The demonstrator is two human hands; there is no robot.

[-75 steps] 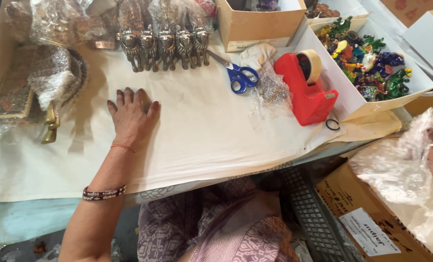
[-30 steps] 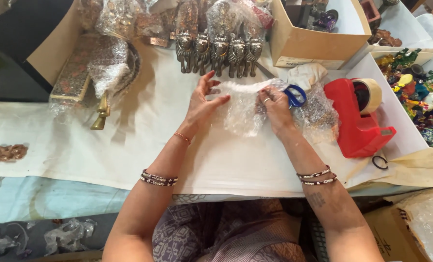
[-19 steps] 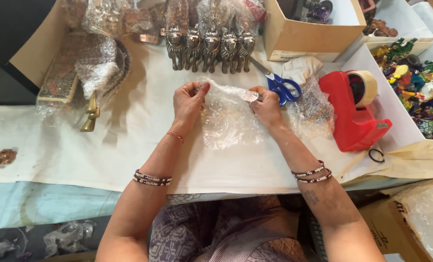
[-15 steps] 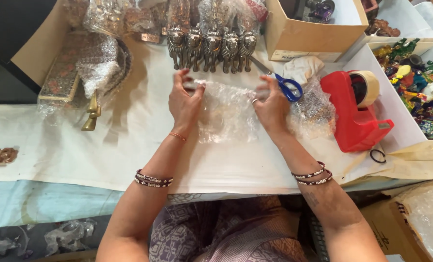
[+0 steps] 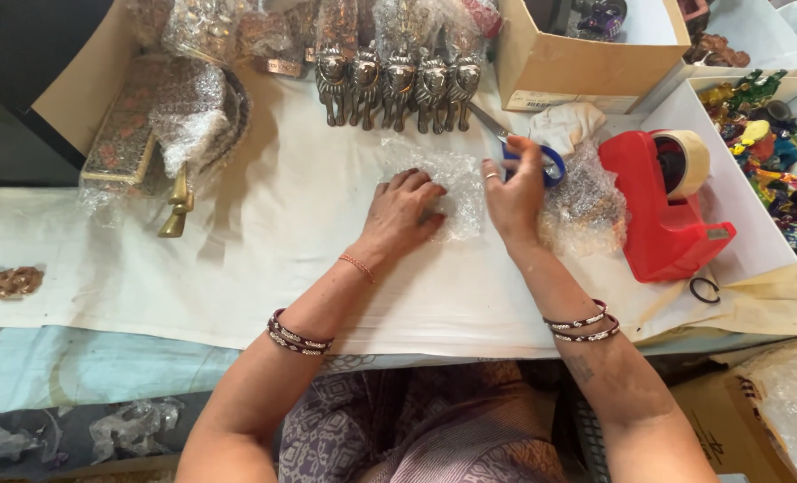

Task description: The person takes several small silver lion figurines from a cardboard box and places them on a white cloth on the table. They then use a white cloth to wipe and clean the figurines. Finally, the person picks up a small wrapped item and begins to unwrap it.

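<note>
Bubble wrap (image 5: 447, 183) lies flat on the white paper (image 5: 264, 259) between both hands; the left hand (image 5: 401, 215) presses its near edge, fingers spread and flat — the right hand (image 5: 514, 192) rests open on its right edge; blue-handled scissors (image 5: 541, 161) lie just beyond that hand, a red tape dispenser (image 5: 662, 210) further right.

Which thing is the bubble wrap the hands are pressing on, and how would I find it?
Look at the white paper covering the table, just below the row of metal animal figures. The bubble wrap sheet lies flat there, under the left hand and beside the right hand. Unlike the crumpled wad by the red tape dispenser, it is spread flat.
</note>
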